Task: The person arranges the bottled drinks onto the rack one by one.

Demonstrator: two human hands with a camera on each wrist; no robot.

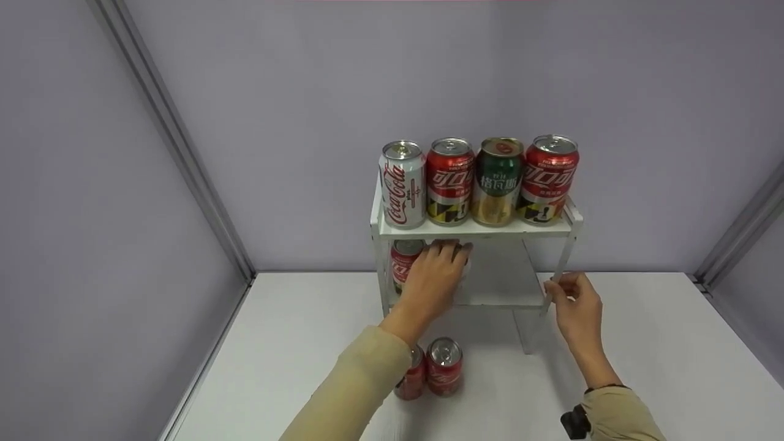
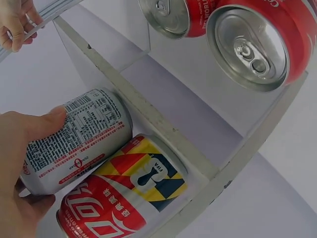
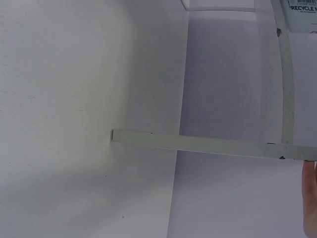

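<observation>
My left hand (image 1: pixel 433 275) reaches under the top shelf and grips a silver-white drink can (image 2: pixel 81 141), thumb on its printed side. That can is on the middle level, right beside a red Coca-Cola can (image 1: pixel 404 264); in the left wrist view the red can (image 2: pixel 126 191) shows a yellow and black pattern. At the right front leg of the white two-level rack (image 1: pixel 478 234), my right hand (image 1: pixel 579 306) pinches the post between thumb and fingers. Only some fingers of the right hand (image 3: pixel 310 198) appear in the right wrist view, against the rack's post.
Along the top shelf stand a white Coca-Cola can (image 1: pixel 404 190), a red can (image 1: pixel 450 184), a green and gold can (image 1: pixel 497 184) and another red can (image 1: pixel 549 180). Beneath the rack's front, two red cans (image 1: pixel 444 370) stand on the white table (image 1: pixel 294 343). Grey walls enclose the table.
</observation>
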